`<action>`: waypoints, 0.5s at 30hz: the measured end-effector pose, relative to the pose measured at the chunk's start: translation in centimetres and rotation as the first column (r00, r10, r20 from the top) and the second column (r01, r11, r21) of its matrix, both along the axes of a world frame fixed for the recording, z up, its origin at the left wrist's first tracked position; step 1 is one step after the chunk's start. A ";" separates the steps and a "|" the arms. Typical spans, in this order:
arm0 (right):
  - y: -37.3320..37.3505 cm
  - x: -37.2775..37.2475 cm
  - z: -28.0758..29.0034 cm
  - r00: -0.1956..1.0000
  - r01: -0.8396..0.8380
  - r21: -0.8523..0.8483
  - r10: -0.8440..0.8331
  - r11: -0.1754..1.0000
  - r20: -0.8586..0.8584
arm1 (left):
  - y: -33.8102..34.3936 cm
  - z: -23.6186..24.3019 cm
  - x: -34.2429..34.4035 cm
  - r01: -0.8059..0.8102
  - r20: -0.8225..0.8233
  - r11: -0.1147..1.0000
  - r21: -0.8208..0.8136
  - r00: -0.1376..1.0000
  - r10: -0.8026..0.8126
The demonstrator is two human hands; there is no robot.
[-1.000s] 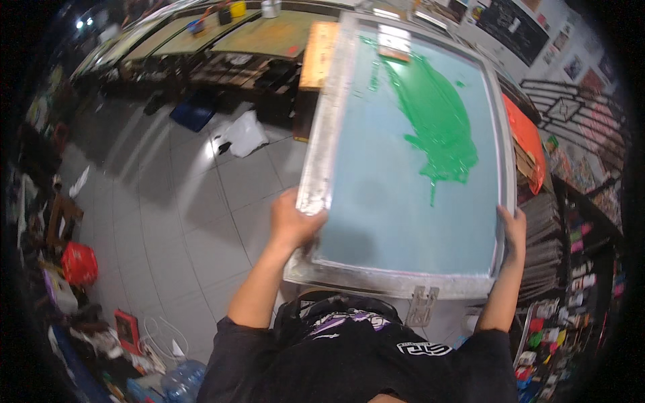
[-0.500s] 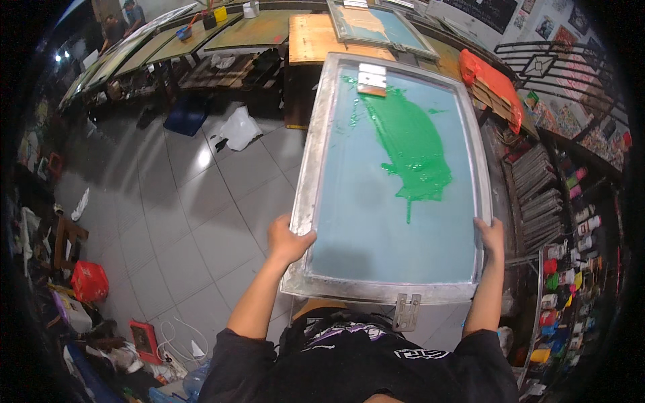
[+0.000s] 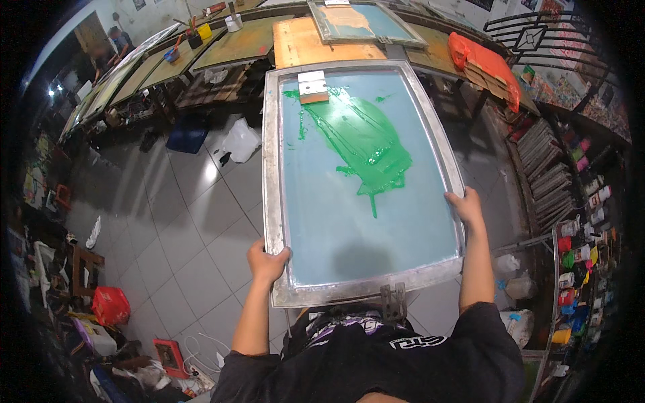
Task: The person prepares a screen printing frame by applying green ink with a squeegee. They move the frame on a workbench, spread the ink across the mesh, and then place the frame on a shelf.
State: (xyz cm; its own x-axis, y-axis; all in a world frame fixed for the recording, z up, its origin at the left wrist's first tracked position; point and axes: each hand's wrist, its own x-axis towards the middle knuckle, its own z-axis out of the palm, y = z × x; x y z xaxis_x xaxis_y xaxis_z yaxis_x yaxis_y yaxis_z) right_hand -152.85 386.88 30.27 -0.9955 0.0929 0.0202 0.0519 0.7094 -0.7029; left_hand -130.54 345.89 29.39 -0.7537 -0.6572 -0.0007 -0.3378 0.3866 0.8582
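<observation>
Between my two hands is a large screen printing frame (image 3: 274,174) with a pale metal rim and bluish mesh. My left hand (image 3: 267,262) grips its left side near the front corner, thumb on top. On the opposite side my right hand (image 3: 465,205) grips the rim, a little farther from me. Wet green ink (image 3: 366,144) is smeared over the far half of the mesh. A squeegee (image 3: 313,88) with a white-and-wood block lies at the ink's far left end. A metal hinge bracket (image 3: 394,302) sticks out from the near edge.
Beyond stands a wooden-topped table (image 3: 295,43) bearing another screen frame (image 3: 366,23). An orange plastic bag (image 3: 497,70) lies at the right. Shelves of ink bottles (image 3: 578,269) line my right side. A white plastic bag (image 3: 240,141) is on the tiled floor. Two people work at the far left.
The frame has swung to the left and straightened, with both hands still on it. My view has shifted too. The squeegee and green ink have travelled along with the frame.
</observation>
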 end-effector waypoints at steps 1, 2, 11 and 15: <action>0.1 -0.2 -0.2 1.000 -0.003 0.025 0.003 1.000 -0.012 | 0.0 0.1 0.0 -0.004 -0.001 1.000 0.006 1.000 0.004; -0.5 -0.3 0.3 1.000 0.000 -0.003 0.000 1.000 0.016 | -0.4 0.3 -0.1 -0.012 0.000 1.000 0.011 1.000 0.012; -0.5 -0.8 -0.4 0.998 0.011 0.038 -0.013 0.999 0.054 | 0.0 1.6 0.3 -0.004 0.045 1.000 -0.017 0.999 0.005; -1.1 -0.6 -0.2 0.999 0.039 0.064 -0.040 0.997 0.012 | -0.7 -0.4 0.6 -0.043 0.001 0.999 0.012 0.999 0.043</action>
